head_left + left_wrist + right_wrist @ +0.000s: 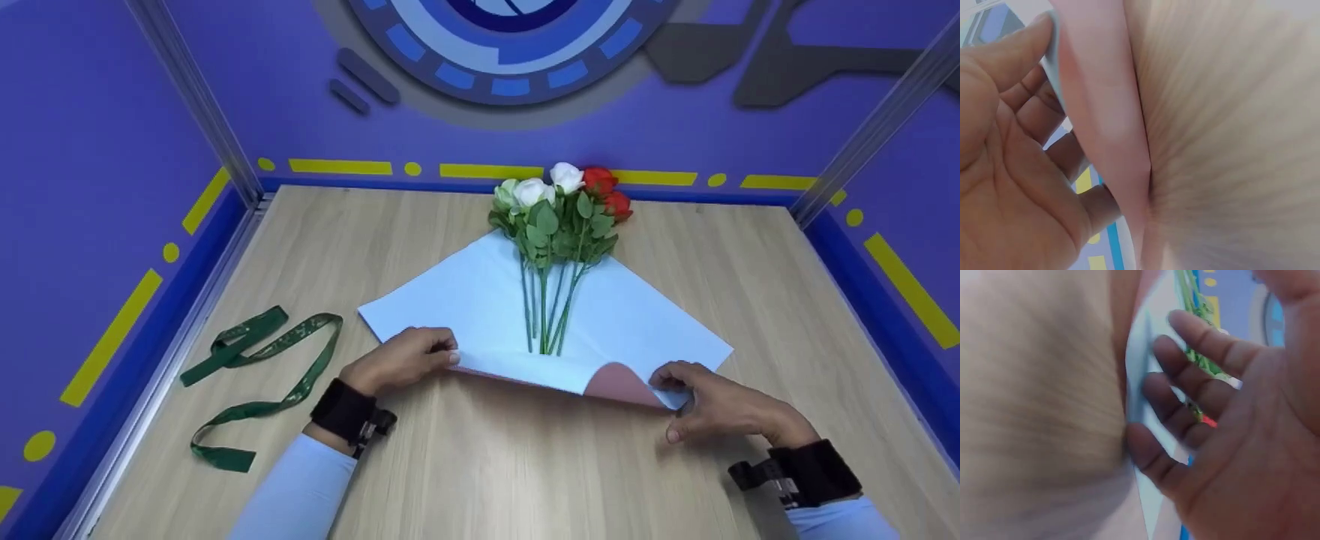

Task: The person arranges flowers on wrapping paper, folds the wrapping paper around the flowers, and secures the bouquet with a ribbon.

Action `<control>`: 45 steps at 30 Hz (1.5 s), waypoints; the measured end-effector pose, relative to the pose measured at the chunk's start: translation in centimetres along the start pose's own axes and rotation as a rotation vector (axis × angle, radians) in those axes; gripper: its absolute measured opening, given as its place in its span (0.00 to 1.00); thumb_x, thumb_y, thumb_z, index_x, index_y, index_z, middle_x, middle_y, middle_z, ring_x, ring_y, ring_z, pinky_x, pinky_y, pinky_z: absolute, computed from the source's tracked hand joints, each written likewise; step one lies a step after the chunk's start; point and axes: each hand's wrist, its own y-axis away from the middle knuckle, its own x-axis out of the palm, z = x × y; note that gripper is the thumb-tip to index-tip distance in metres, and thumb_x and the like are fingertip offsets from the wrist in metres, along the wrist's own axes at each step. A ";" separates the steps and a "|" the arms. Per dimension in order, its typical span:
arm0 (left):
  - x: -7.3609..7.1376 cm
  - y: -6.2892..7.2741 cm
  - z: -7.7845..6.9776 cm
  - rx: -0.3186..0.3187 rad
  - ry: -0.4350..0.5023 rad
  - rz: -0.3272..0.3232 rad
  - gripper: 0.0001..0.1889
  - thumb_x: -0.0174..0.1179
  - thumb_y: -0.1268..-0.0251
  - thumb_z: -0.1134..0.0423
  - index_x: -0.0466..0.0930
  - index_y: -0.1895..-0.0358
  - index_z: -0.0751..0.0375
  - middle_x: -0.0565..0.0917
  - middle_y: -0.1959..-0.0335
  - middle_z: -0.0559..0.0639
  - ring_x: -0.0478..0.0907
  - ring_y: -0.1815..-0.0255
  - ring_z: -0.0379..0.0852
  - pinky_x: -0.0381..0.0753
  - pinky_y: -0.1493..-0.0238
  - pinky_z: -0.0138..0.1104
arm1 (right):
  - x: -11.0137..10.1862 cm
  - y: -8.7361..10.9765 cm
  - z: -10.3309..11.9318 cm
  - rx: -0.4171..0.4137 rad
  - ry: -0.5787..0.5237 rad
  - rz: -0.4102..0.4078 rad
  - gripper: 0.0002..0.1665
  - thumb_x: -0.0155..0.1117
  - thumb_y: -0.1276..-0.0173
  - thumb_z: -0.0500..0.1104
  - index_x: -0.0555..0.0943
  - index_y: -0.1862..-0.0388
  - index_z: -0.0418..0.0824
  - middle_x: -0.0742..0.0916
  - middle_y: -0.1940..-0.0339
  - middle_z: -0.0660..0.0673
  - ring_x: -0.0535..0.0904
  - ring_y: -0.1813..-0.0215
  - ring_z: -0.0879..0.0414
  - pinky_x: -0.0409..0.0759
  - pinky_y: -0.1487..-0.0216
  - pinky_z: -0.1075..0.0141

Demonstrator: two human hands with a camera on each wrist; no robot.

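A sheet of wrapping paper [442, 300], pale blue above and dusty pink beneath, lies on the table with its near edge folded up. Stems of an artificial flower bunch [544, 217], with white, pale green and red blooms, rest on it and end by the fold. At the fold's left end, my left hand [409, 358] pinches the paper's edge between thumb and fingers; the pink underside [1100, 101] shows in the left wrist view. My right hand [727, 405] is at the right end, fingertips [1145, 444] against the paper and thumb held apart, where a pink corner curls over.
A dark green ribbon [262, 409] lies in loose loops on the wooden table [495, 480], left of the paper. Blue-purple panels [450, 139] with yellow markings stand along the back and both sides. Metal posts [199, 97] rise at the back corners.
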 end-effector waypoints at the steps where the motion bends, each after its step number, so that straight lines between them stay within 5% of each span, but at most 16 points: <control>1: 0.0 -0.1 0.0 -0.003 0.002 -0.011 0.07 0.59 0.18 0.56 0.81 0.60 0.50 0.76 0.69 0.38 0.71 0.68 0.37 0.73 0.63 0.33 | 0.1 0.0 0.0 -0.010 0.022 -0.015 0.35 0.86 0.44 0.55 0.80 0.42 0.43 0.82 0.47 0.46 0.74 0.47 0.52 0.76 0.47 0.65; 6: 0.0 -0.3 0.1 -0.025 0.014 -0.040 0.08 0.56 0.16 0.52 0.79 0.53 0.50 0.77 0.67 0.41 0.73 0.66 0.40 0.75 0.61 0.35 | 0.8 -1.0 -0.3 0.070 0.069 -0.176 0.12 0.76 0.30 0.54 0.82 0.65 0.52 0.79 0.68 0.56 0.73 0.64 0.61 0.72 0.62 0.68; 10: 0.1 -0.2 0.0 -0.054 0.024 -0.025 0.19 0.67 0.26 0.46 0.76 0.41 0.49 0.85 0.53 0.48 0.80 0.55 0.44 0.80 0.51 0.41 | 1.1 -1.5 -0.6 0.149 -0.009 -0.238 0.20 0.69 0.24 0.51 0.75 0.75 0.47 0.70 0.78 0.57 0.66 0.75 0.64 0.65 0.71 0.69; 13: -0.1 0.2 0.0 -0.040 -0.021 -0.027 0.21 0.74 0.33 0.50 0.78 0.44 0.50 0.86 0.52 0.50 0.79 0.53 0.45 0.80 0.51 0.43 | 1.2 -1.6 -0.7 0.158 -0.023 -0.255 0.20 0.68 0.23 0.51 0.75 0.74 0.46 0.69 0.78 0.56 0.66 0.75 0.64 0.65 0.71 0.69; 17: -0.4 0.6 0.1 -0.010 -0.138 -0.108 0.07 0.71 0.30 0.58 0.83 0.64 0.53 0.80 0.69 0.40 0.74 0.66 0.40 0.77 0.62 0.36 | 1.3 -1.8 -0.9 0.169 -0.020 -0.297 0.19 0.67 0.22 0.53 0.77 0.72 0.48 0.70 0.78 0.56 0.67 0.75 0.63 0.65 0.72 0.69; 23: -0.7 0.4 0.7 -0.113 -0.183 -0.171 0.24 0.70 0.29 0.59 0.67 0.82 0.50 0.65 0.81 0.38 0.64 0.77 0.38 0.64 0.73 0.32 | 1.0 -2.5 -1.5 0.194 0.029 -0.433 0.21 0.66 0.22 0.55 0.77 0.73 0.46 0.70 0.79 0.55 0.66 0.74 0.61 0.64 0.71 0.68; 29: -0.6 -0.4 0.9 -0.253 -0.123 -0.171 0.25 0.68 0.28 0.59 0.66 0.82 0.50 0.65 0.81 0.41 0.65 0.78 0.41 0.64 0.74 0.33 | 0.7 -3.5 -2.0 0.262 0.063 -0.470 0.23 0.65 0.22 0.59 0.77 0.70 0.42 0.72 0.77 0.52 0.69 0.71 0.55 0.65 0.68 0.65; 35: -0.2 -1.2 0.6 -0.296 -0.130 -0.171 0.23 0.67 0.27 0.59 0.66 0.80 0.51 0.64 0.80 0.42 0.64 0.77 0.43 0.63 0.74 0.34 | 0.1 -2.6 -2.1 0.272 0.020 -0.381 0.23 0.68 0.24 0.59 0.82 0.56 0.39 0.80 0.69 0.48 0.73 0.67 0.55 0.70 0.66 0.66; 41: -0.2 -1.4 0.2 -0.353 -0.174 -0.186 0.17 0.68 0.29 0.57 0.73 0.75 0.55 0.70 0.76 0.46 0.68 0.73 0.46 0.66 0.71 0.37 | 0.4 -2.3 -2.3 0.276 0.007 -0.416 0.18 0.70 0.25 0.54 0.84 0.62 0.40 0.79 0.72 0.49 0.71 0.70 0.57 0.69 0.69 0.67; 45: -0.3 -1.8 -0.1 -0.380 -0.215 -0.165 0.11 0.66 0.26 0.56 0.83 0.62 0.62 0.81 0.66 0.52 0.74 0.64 0.50 0.75 0.62 0.42 | 0.7 -2.5 -2.2 0.302 0.025 -0.445 0.21 0.67 0.23 0.57 0.82 0.64 0.40 0.77 0.74 0.50 0.71 0.71 0.56 0.68 0.72 0.66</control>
